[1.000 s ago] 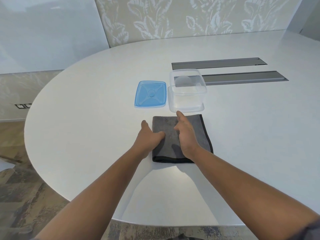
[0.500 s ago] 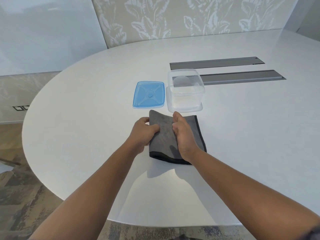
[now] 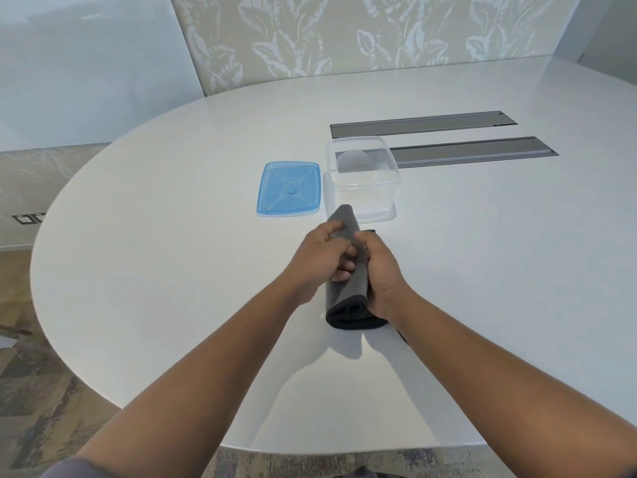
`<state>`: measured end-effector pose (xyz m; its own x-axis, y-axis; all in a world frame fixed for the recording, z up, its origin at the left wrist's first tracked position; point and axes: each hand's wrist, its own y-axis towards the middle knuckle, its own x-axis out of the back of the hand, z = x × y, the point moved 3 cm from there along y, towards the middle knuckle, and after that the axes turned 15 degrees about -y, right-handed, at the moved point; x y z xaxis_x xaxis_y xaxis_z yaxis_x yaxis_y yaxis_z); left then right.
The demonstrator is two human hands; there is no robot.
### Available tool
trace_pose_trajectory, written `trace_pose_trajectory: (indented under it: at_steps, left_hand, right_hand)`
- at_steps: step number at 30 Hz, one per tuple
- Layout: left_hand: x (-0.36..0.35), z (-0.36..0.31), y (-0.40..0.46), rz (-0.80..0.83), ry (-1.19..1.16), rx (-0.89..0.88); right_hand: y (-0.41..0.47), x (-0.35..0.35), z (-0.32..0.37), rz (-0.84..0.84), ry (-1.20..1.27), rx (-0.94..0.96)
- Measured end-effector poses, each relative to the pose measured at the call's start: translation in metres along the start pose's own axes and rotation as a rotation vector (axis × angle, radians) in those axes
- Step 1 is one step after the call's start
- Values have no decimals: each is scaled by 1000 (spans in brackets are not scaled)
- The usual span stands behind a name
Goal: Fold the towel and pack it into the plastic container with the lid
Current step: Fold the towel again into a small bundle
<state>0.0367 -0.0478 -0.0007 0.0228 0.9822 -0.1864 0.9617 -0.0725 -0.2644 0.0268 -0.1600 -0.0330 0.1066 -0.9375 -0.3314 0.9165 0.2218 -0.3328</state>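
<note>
In the head view, the only one given, the grey towel (image 3: pixel 348 288) is seen gathered into a long, narrow bundle lying roughly front to back on the white worktop (image 3: pixel 155 270), its near end showing several stacked or rolled layers and its far end raised slightly toward the container (image 3: pixel 362 174). The left hand (image 3: pixel 319 262) is closed on the bundle from its left side, with the fingers curled over the top of the cloth, and the right hand (image 3: pixel 382 274) is clamped on it from the right, so the towel is pinched between the two. A thin dark edge of cloth is glimpsed beneath the right forearm; whether it is a loose flap cannot be told. The clear container stands open and is seen to be empty, just beyond the far tip of the towel, and the blue lid (image 3: pixel 289 189) lies flat beside it on its left, apart from it. The folding is judged to be nearly finished, the towel having been brought down to a width that looks likely to fit the opening. Nothing has yet been packed: the bundle remains to be lifted into the container and the lid to be pressed on.
</note>
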Motion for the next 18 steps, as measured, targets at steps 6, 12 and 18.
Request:
trace_pose_trajectory:
  at_steps: [6,12,18]
  left_hand:
    - [2,10,-2,43,741,-538]
    - [-15,37,8,168,950,-439]
    - [-30,46,14,229,1095,-358]
  right_hand:
    - [0,17,21,-123,-447,31]
    - [-1,33,30,-223,-642,-3]
    - [4,54,22,-214,-508,-33]
